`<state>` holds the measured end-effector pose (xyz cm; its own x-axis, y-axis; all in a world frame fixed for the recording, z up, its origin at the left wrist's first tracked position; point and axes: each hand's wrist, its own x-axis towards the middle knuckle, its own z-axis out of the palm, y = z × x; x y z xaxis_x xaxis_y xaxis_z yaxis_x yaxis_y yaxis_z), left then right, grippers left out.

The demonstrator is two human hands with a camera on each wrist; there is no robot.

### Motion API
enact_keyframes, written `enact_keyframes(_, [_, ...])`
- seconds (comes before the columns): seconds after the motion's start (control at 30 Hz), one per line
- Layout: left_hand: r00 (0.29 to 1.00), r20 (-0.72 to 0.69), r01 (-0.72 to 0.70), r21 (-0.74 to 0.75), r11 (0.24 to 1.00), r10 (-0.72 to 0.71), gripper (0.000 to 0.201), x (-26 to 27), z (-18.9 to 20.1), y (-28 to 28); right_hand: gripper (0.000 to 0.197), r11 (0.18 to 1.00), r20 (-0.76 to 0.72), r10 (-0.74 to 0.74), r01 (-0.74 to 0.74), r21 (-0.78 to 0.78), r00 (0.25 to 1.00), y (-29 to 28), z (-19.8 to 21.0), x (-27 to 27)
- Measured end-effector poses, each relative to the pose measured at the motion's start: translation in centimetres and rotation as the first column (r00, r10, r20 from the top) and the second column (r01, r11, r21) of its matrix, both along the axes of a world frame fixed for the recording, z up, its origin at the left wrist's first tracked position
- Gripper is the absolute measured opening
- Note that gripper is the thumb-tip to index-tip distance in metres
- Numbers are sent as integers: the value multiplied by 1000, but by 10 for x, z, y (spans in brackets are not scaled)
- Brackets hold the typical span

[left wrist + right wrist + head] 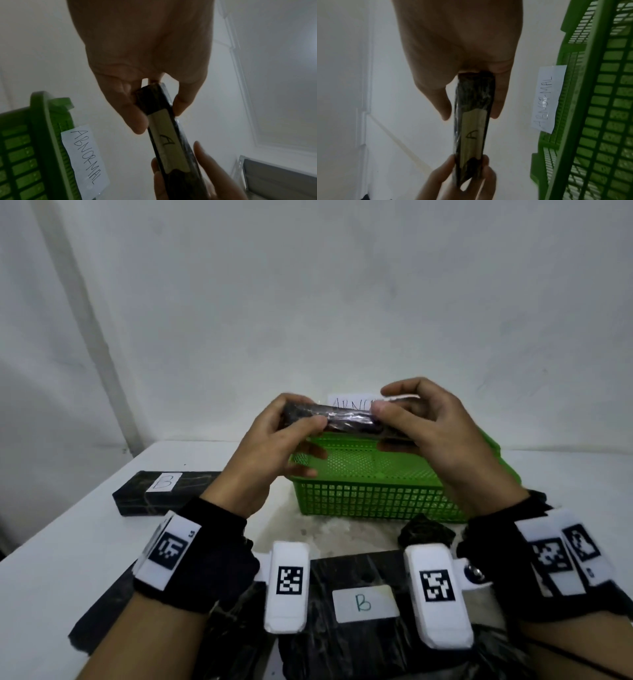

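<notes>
Black film-wrapped block (346, 419) is held roughly level in the air by both hands, above the green plastic basket (376, 494) and clear of it. Its left end sits in the left hand (274, 446), thumb on the near face and fingers curled round the far side. The right hand (431, 429) grips the right end the same way. Both wrist views show a pale label (169, 142) on one face of the block, marked with a hand-written A and lying between the 2 grips. In the head view the glossy film catches the light.

The basket stands on the white bench (68, 559). A paper tag (85, 159) reading ABNORMAL is fixed to the basket's far side. In the head view the block and the right hand's fingers hide part of it.

Left of the basket lies 1 dark block (137, 498) with a label B. Nearer the person lies a dark slab (342, 645), also labelled B. A small dark lump (426, 534) sits between that slab and the basket's near wall. Each wrist wears a black band (212, 570) carrying white marker tags.
</notes>
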<state>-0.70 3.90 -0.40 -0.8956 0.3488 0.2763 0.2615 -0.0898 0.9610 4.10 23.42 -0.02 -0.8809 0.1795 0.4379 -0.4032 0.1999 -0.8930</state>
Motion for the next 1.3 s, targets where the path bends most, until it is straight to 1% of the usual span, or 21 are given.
enact_keyframes(0.1, [998,-53,17,20,1000,-16,14,2,0,1,51,996,13,11,-12,88,1000,5,2,0])
enact_keyframes(0.13, [997,-79,9,13,1000,-8,14,2,0,1,53,994,20,21,-23,110,1000,6,3,2])
enact_keyframes(0.2, [992,-125,-19,-4,1000,19,14,2,0,2,49,991,20,27,-29,130,999,7,4,4])
enact_keyframes(0.27, [985,-165,-57,-21,998,53,15,3,-2,5,41,993,6,-4,3,115,1000,7,3,4])
enact_keyframes(0.4, [956,-258,-149,-13,989,140,21,3,-7,13,39,977,-66,-129,138,160,989,5,1,1])
enact_keyframes(0.5, [940,-298,-166,14,986,163,22,5,-8,16,36,974,-95,-149,163,158,984,7,3,1])
enact_keyframes(0.57, [950,-273,-148,29,989,150,20,6,-6,15,35,977,-93,-125,139,162,988,9,5,2])
enact_keyframes(0.7, [997,-69,-27,120,992,35,8,8,1,10,41,969,-84,-57,75,235,995,7,8,10])
enact_keyframes(0.77, [999,-38,-19,177,984,26,5,7,4,7,45,966,-55,-48,61,252,997,6,6,10])
enact_keyframes(0.87, [998,-64,1,234,972,14,23,4,4,5,46,991,57,-49,41,128,997,5,2,4])
enact_keyframes(0.9, [998,-69,2,232,973,14,27,4,3,5,43,995,76,-43,36,90,996,5,2,3])
enact_keyframes(0.97, [998,-59,4,209,978,9,31,3,1,6,38,998,60,-23,20,55,998,4,3,3])
enact_keyframes(1.07, [999,-50,-4,143,990,11,28,2,-3,9,35,995,1,-36,36,88,999,5,2,3])
enact_keyframes(1.2, [985,-114,-123,85,989,133,24,2,-6,13,23,986,-25,-105,107,131,994,1,0,1])
enact_keyframes(1.3, [962,-171,-208,47,977,213,24,1,-7,15,20,979,-43,-130,135,150,991,-3,-2,-1])
